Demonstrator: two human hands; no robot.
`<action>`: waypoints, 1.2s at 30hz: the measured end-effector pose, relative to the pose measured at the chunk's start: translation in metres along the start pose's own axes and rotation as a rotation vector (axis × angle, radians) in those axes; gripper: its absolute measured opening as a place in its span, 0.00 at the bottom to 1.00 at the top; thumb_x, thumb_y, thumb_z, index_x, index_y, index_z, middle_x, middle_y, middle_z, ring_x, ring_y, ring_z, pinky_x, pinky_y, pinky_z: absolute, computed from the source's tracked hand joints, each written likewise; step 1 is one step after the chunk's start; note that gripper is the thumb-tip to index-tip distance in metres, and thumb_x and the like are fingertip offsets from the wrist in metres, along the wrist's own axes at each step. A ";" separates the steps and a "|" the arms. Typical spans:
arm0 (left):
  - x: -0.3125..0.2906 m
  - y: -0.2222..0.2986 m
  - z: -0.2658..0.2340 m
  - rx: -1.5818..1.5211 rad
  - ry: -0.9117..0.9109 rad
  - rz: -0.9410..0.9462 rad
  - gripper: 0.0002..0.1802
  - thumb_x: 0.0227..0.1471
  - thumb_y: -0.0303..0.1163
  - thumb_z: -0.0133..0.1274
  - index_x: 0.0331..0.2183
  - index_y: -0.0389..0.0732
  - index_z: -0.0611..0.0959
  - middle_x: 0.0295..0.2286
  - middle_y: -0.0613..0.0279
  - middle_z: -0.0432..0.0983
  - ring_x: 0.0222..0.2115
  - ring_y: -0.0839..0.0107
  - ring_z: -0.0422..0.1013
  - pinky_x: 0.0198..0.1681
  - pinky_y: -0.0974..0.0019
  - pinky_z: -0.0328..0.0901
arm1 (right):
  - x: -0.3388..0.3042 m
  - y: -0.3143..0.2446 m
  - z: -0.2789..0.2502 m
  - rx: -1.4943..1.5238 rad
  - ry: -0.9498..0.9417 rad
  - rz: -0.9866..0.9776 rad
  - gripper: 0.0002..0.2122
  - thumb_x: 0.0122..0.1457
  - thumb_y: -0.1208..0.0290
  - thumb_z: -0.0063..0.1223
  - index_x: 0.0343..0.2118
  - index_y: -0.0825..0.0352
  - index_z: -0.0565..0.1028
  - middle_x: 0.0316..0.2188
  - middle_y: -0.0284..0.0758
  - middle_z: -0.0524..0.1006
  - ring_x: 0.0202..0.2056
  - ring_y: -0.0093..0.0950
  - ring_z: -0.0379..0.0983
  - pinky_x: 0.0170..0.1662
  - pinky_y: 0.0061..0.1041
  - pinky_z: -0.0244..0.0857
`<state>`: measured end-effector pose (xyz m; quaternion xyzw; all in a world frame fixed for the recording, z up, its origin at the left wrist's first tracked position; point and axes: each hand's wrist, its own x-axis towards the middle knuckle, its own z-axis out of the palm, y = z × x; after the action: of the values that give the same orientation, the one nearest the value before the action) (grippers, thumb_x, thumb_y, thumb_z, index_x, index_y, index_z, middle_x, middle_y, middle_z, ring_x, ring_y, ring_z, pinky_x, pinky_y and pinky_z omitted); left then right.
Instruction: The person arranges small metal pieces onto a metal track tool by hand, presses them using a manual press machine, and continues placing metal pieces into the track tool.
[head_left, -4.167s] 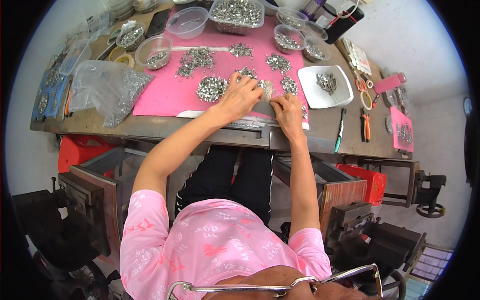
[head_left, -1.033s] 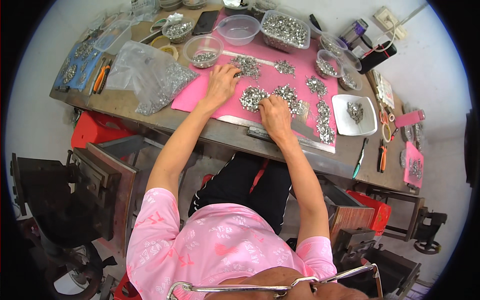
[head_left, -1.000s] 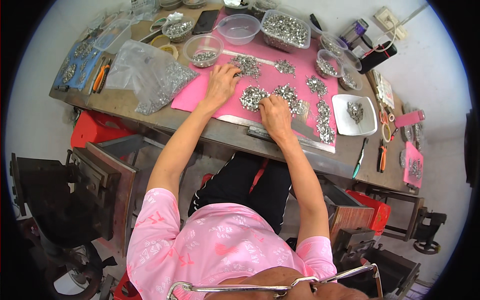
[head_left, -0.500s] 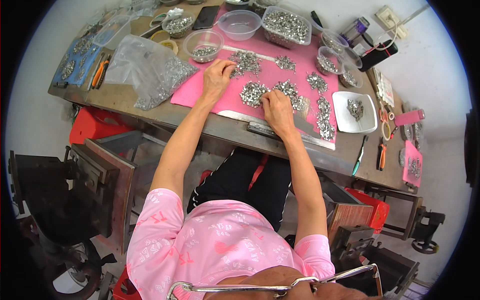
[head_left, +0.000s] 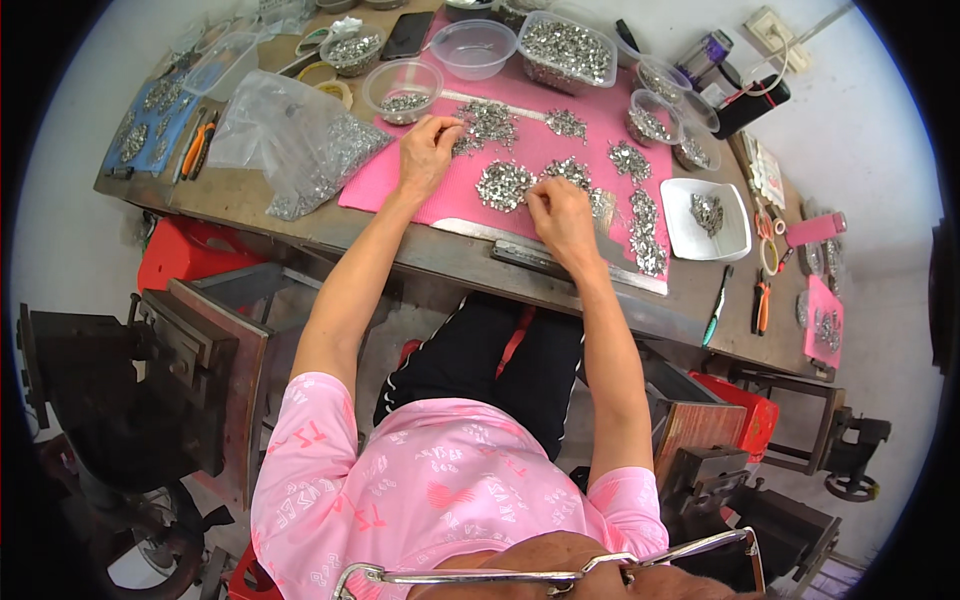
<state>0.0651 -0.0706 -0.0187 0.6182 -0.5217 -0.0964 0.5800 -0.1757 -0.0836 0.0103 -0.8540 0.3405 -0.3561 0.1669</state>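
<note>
Several piles of small shiny metal pieces lie on a pink mat [head_left: 560,135]. My left hand [head_left: 430,150] is at the left edge of the far pile [head_left: 487,122], its fingers pinched; whatever is between them is too small to make out. Between two nearer piles is my right hand [head_left: 562,212], closed, with its fingertips close to the round pile [head_left: 504,186] on its left. Behind that hand sits another pile [head_left: 567,172]. A long narrow pile [head_left: 647,232] and a smaller one [head_left: 629,160] are farther right.
A clear bag of metal pieces [head_left: 290,140] lies left of the mat. Plastic bowls stand behind, among them an empty one [head_left: 473,48] and a full square tub [head_left: 567,52]. On the right are a white dish [head_left: 708,222], a toothbrush [head_left: 718,307] and orange-handled pliers [head_left: 762,304].
My right hand has shifted slightly away from the round pile beside it. The left hand stays pinched at the far pile, almost in the same place.
</note>
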 end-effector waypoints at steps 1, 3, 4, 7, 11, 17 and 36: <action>-0.003 0.003 0.000 -0.002 0.000 -0.001 0.06 0.55 0.27 0.58 0.35 0.39 0.87 0.29 0.58 0.79 0.28 0.66 0.75 0.33 0.65 0.69 | -0.002 -0.012 -0.019 0.040 -0.059 0.079 0.04 0.53 0.75 0.60 0.27 0.71 0.78 0.25 0.42 0.79 0.27 0.40 0.76 0.33 0.38 0.69; -0.018 0.015 0.004 -0.100 -0.170 0.004 0.06 0.57 0.27 0.58 0.37 0.38 0.86 0.28 0.63 0.77 0.27 0.75 0.72 0.32 0.70 0.67 | -0.016 -0.006 -0.042 0.033 -0.202 0.219 0.04 0.53 0.75 0.60 0.28 0.71 0.78 0.26 0.43 0.79 0.28 0.40 0.77 0.33 0.37 0.69; -0.027 0.025 0.011 -0.107 -0.178 0.003 0.06 0.57 0.27 0.58 0.37 0.38 0.86 0.28 0.63 0.77 0.27 0.75 0.72 0.32 0.70 0.67 | -0.023 -0.004 -0.050 0.031 -0.344 0.362 0.05 0.53 0.75 0.60 0.28 0.71 0.79 0.27 0.44 0.80 0.28 0.40 0.78 0.34 0.36 0.70; -0.050 0.049 0.032 -0.182 -0.467 0.093 0.05 0.55 0.26 0.58 0.36 0.37 0.85 0.28 0.61 0.78 0.29 0.71 0.73 0.33 0.67 0.68 | -0.035 0.001 -0.044 0.032 -0.229 0.356 0.04 0.52 0.75 0.62 0.29 0.71 0.80 0.28 0.44 0.80 0.29 0.40 0.78 0.34 0.35 0.70; -0.062 0.056 0.043 -0.127 -0.559 0.326 0.06 0.52 0.23 0.59 0.35 0.37 0.85 0.29 0.58 0.79 0.31 0.63 0.75 0.36 0.63 0.69 | -0.044 0.003 -0.041 0.013 -0.164 0.225 0.06 0.51 0.76 0.64 0.30 0.72 0.79 0.27 0.42 0.79 0.29 0.40 0.77 0.34 0.37 0.70; -0.063 0.058 0.032 -0.169 -0.551 0.224 0.08 0.51 0.21 0.59 0.36 0.37 0.85 0.30 0.57 0.80 0.31 0.64 0.75 0.37 0.63 0.70 | -0.044 0.005 -0.035 -0.070 -0.166 0.159 0.04 0.53 0.76 0.61 0.30 0.70 0.79 0.27 0.40 0.77 0.31 0.42 0.75 0.37 0.38 0.66; -0.072 0.057 0.004 -0.188 -0.366 0.058 0.09 0.56 0.19 0.54 0.39 0.36 0.85 0.32 0.62 0.79 0.32 0.73 0.77 0.36 0.70 0.70 | -0.071 -0.040 -0.022 0.098 0.004 0.042 0.05 0.53 0.81 0.60 0.32 0.68 0.76 0.31 0.38 0.75 0.34 0.39 0.72 0.41 0.36 0.63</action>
<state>0.0004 -0.0056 -0.0085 0.5183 -0.6246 -0.2385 0.5333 -0.2092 -0.0068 0.0112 -0.8368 0.3406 -0.3706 0.2153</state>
